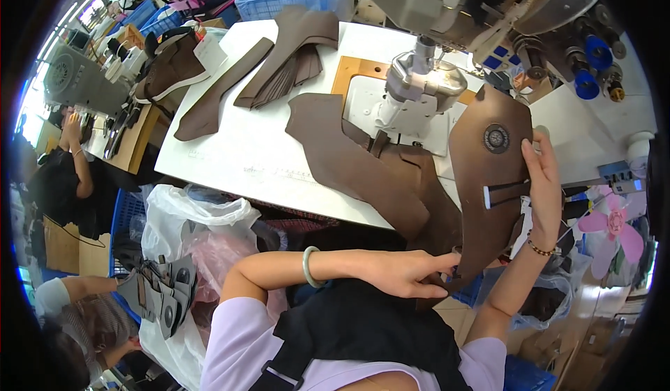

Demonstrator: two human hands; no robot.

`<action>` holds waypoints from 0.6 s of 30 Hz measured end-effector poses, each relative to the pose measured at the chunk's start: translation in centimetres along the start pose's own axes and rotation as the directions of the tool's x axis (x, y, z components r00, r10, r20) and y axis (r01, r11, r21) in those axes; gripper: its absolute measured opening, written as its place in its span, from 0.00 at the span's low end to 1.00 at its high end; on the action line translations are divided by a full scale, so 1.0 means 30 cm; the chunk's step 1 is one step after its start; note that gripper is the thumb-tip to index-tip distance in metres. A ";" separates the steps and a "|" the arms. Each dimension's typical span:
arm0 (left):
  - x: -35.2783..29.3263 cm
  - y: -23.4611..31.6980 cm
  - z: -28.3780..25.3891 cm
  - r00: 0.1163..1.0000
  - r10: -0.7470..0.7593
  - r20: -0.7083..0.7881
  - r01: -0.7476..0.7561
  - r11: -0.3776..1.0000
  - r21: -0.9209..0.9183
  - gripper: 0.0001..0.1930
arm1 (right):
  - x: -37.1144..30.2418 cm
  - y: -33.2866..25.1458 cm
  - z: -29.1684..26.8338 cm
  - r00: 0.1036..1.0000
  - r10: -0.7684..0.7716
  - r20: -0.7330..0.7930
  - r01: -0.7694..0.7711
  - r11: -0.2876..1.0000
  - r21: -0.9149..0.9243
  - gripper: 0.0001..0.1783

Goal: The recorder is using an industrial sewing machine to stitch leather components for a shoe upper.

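Note:
I hold up a brown leather shoe-upper piece with a round dark emblem and a small strap with a white tab. My right hand grips its right edge, thumb in front and the other fingers mostly hidden behind. At its lower tip the fingers of my left hand pinch the leather. Another joined brown upper piece lies left of it, stretching from beside the sewing machine's head down over the table's near edge toward my left hand.
On the white table lie a long brown strip and a stack of brown pieces. A finished brown shoe stands beyond the left edge. Plastic bags and grey cut parts are at my left; a pink fan is at right.

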State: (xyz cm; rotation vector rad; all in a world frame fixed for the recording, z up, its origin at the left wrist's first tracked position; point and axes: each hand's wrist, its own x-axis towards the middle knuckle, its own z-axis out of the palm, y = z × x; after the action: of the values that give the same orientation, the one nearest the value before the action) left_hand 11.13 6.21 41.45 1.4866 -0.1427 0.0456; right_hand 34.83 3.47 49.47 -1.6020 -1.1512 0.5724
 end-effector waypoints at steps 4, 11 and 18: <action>-0.103 0.039 -0.129 0.996 0.049 -0.071 -0.010 0.880 0.474 0.16 | -0.004 -0.025 -0.025 0.984 0.066 0.165 -0.093 0.983 0.159 0.11; -0.349 -0.009 -0.681 0.570 0.313 -0.759 0.619 0.443 0.648 0.20 | 0.016 -0.137 -0.002 0.913 0.074 0.401 -0.160 0.970 0.184 0.13; -0.373 -0.114 -0.779 0.575 0.327 -0.750 0.667 0.344 0.661 0.27 | 0.108 -0.222 0.104 0.741 -0.517 0.429 0.664 0.662 -0.348 0.09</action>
State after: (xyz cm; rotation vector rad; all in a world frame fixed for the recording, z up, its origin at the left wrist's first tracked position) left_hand 2.02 29.82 34.87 2.5009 1.0757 0.7442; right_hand 31.06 7.83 55.08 -1.4167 -2.0786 0.0662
